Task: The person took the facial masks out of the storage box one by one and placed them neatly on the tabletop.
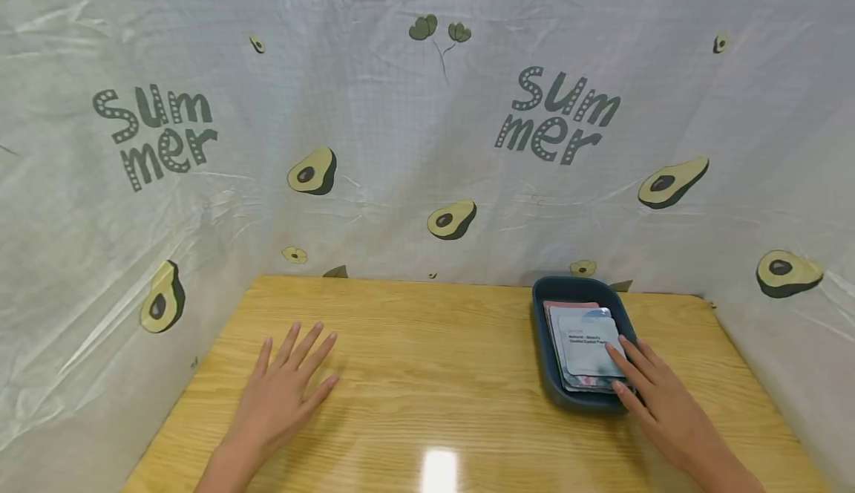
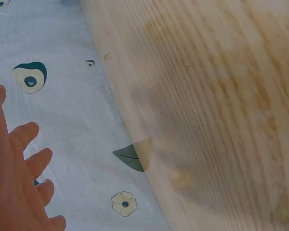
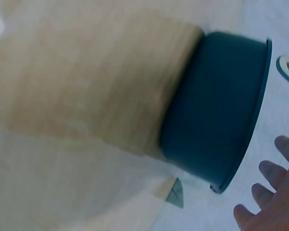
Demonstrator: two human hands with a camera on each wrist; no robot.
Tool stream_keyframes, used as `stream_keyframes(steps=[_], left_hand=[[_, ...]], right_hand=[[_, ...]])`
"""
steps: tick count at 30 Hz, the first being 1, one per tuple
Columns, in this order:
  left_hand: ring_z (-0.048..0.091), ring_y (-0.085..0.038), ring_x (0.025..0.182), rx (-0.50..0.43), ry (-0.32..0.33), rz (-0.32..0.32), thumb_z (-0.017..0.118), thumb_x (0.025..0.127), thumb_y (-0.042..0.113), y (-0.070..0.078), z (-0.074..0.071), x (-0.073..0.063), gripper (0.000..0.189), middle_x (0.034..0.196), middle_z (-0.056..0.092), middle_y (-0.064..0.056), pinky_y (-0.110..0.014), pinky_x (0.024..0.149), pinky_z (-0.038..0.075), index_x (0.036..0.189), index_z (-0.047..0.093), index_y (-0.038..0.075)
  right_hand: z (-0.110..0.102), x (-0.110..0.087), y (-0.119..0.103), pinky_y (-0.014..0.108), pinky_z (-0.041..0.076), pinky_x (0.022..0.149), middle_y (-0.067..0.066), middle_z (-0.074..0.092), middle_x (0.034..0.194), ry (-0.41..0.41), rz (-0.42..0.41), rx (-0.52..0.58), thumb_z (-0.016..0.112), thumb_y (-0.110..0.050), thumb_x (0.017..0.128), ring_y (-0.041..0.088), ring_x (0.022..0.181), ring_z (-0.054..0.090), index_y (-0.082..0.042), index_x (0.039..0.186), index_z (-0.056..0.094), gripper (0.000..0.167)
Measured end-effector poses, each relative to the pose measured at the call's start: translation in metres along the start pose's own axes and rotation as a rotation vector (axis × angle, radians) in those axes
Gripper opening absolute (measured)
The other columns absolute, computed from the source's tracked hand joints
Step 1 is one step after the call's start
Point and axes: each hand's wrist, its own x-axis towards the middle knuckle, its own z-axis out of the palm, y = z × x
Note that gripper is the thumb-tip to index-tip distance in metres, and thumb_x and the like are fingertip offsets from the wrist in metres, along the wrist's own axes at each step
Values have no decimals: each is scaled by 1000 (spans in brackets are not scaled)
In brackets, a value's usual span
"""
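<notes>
A dark blue plastic bin point(image 1: 549, 370) stands at the right back of the table, its outer wall point(image 3: 214, 106) filling much of the right wrist view. Inside lies a stack of flat packets, a pale blue-white packet point(image 1: 588, 359) with small print on top and a pink-edged one below. Over the bin's right front rim my right hand point(image 1: 668, 407) reaches with spread fingers, its fingertips overlapping the top packet in the head view. On the left, my left hand point(image 1: 277, 396) is spread above the table with nothing in it; its fingers point(image 2: 26, 134) show straight in the left wrist view.
The wood-grain table point(image 1: 427, 352) reaches back to a pale cloth backdrop point(image 1: 374, 107) printed with avocados, flowers and the word "summer". That cloth also rises along both sides. A bright light reflection lies at the table's front middle.
</notes>
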Motion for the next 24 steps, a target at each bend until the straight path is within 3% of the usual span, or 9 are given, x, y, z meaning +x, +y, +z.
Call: stream_keyframes(steps=[7,13,17,18,20,22,23,24], left_hand=[[24,-39,152,-31,9,24,57,101,51,7,1,9,66,165,31,-6,-58,125,4,159,38,25],[21,-38,153,-57,-26,75,53,102,53,17,2,22,66,166,29,-4,-62,124,9,160,36,27],[24,-37,152,-59,-18,122,51,103,54,23,3,30,65,166,31,-4,-62,123,13,159,38,26],[25,-36,152,-64,-18,132,50,103,55,24,4,32,64,165,31,-5,-62,123,14,159,38,26],[26,-37,151,-95,-20,150,50,104,53,27,6,35,63,165,31,-6,-62,122,17,159,37,25],[27,-38,151,-139,-25,164,50,105,49,31,9,38,62,165,31,-7,-64,121,19,160,35,24],[27,-37,151,-167,-31,166,50,105,48,33,11,39,62,165,31,-7,-64,121,20,161,34,24],[27,-37,151,-186,-30,172,49,106,47,35,13,40,62,165,31,-7,-64,120,21,161,33,24]], right_hand=[[-10,19,23,70,10,119,22,23,165,31,-33,122,54,-23,107,50,150,15,-18,162,30,60],[-16,31,47,82,12,108,29,21,163,16,-46,224,55,-19,106,61,143,19,-14,161,31,60],[-19,39,59,84,22,98,32,22,161,-25,-16,276,56,-19,106,65,140,21,-9,159,35,58],[-19,40,61,76,28,106,33,23,161,-35,-3,279,55,-21,106,64,139,24,-8,158,36,57],[-19,41,65,45,41,114,32,27,159,-41,26,298,56,-22,106,61,138,29,-7,156,41,54],[-18,41,70,13,42,101,32,29,158,-42,53,329,56,-22,107,59,137,32,-6,154,43,52],[-18,41,73,4,39,93,31,30,158,-41,66,341,56,-23,107,58,136,34,-6,154,44,51],[-17,41,75,3,39,91,32,31,157,-38,78,359,55,-24,107,56,135,36,-6,153,44,51]])
